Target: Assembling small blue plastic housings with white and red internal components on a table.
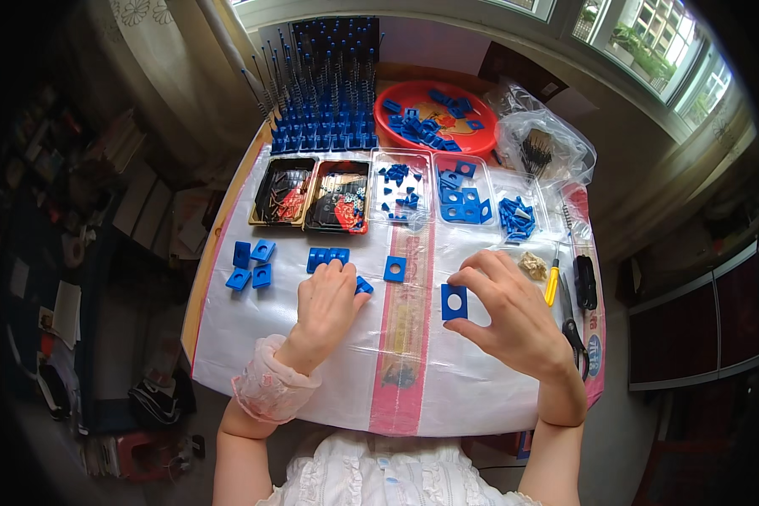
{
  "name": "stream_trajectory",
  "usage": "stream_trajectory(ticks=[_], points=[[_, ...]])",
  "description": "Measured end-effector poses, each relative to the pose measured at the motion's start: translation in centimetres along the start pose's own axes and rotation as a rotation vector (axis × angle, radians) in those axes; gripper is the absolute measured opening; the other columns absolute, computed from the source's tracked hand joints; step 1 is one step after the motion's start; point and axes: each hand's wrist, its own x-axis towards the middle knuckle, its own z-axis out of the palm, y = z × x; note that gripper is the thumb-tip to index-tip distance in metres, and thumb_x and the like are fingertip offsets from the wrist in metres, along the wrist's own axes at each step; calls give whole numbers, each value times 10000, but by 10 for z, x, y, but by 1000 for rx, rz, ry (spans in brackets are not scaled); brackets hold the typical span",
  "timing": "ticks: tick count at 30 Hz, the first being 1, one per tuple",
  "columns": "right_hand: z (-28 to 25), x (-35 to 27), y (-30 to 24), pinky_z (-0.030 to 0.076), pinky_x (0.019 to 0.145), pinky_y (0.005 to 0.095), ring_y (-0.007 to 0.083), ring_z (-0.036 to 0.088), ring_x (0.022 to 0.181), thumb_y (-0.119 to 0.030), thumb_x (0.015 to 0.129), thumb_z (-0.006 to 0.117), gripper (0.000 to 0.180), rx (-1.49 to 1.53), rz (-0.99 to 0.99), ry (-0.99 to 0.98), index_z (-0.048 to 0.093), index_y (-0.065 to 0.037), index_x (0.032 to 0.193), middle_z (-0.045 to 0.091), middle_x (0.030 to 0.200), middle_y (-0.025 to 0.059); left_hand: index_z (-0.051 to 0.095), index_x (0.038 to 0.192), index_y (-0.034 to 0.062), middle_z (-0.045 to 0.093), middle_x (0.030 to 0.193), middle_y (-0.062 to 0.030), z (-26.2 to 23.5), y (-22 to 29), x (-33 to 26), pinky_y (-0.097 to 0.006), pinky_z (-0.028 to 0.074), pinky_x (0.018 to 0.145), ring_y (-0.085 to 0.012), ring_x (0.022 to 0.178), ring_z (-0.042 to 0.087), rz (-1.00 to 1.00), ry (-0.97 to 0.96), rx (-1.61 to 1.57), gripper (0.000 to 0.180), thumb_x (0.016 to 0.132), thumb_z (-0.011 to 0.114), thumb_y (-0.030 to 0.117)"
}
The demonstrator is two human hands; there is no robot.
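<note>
right hand (510, 316) pinches blue plate (454, 289) at 12 and 6 o'clock
press lightly, evenly; left hand (325, 299): cannot tell its grip

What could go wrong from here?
The square blue plastic plate with a round hole, pinched at its edges by the right hand, might slip. The black-handled metal scissors lie close beside the right forearm, so a sideways sweep could knock them.
</note>
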Motion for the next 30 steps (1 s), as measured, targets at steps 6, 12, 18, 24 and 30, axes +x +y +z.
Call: stream_trajectory(ticks=[6,12,18,24,30], points=[[-1,3,3,473,901,397,304,535,1116,-124,711,824,406,-27,-22,108,646,-47,1067,568,1129,115,660,1020,1,687,993,-98,-16,12,8,-323,531,728,-202,906,661,83,-276,-834,253,880,717,203],[0,3,-3,477,899,409,319,527,1142,-121,690,830,417,-23,-45,119,653,-65,1063,554,1151,121,598,1215,52,669,1078,-27,20,15,2,-238,541,807,-100,950,641,-201,-737,-1873,298,1014,561,270],[15,8,-6,485,896,426,338,509,1170,-116,673,825,426,-24,-56,54,651,-74,1061,549,1163,129,550,1209,2,632,1075,-52,53,32,-16,-207,563,818,-95,952,634,-425,-856,-2391,323,1012,552,258],[25,13,-4,484,908,428,341,511,1173,-108,663,823,442,-18,-35,-10,658,-85,1072,547,1171,137,527,1247,7,615,1123,-58,55,34,-19,-205,551,847,-95,1017,607,-376,-866,-2491,337,1018,539,254],[34,18,-2,483,913,430,349,506,1184,-102,658,826,452,-14,-24,-52,659,-86,1078,546,1179,137,510,1284,19,600,1178,-49,58,30,-23,-222,526,885,-92,1044,596,-406,-858,-2464,342,1029,514,248]])
